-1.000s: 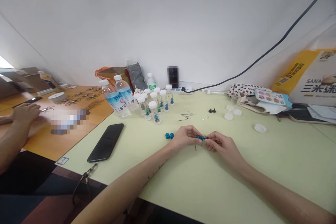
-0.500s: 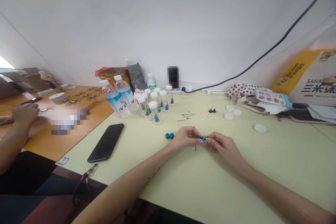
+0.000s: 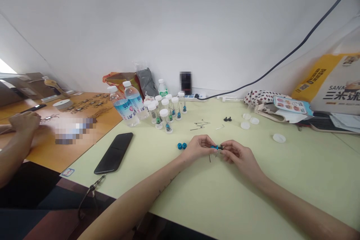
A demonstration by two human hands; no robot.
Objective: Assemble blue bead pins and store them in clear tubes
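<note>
Between the left hand [image 3: 198,147] and right hand [image 3: 237,155], fingertips pinching a tiny blue-and-black part [image 3: 217,147], too small to name surely, over the pale green counter [image 3: 253,191], with two blue beads [image 3: 182,146] just beside at nine o'clock and capped vials [image 3: 165,114] near at eleven o'clock.

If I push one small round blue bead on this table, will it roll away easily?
Probably yes: the small round blue beads look rounded, so likely roll. The smooth pale green table top seems to offer little grip.
</note>
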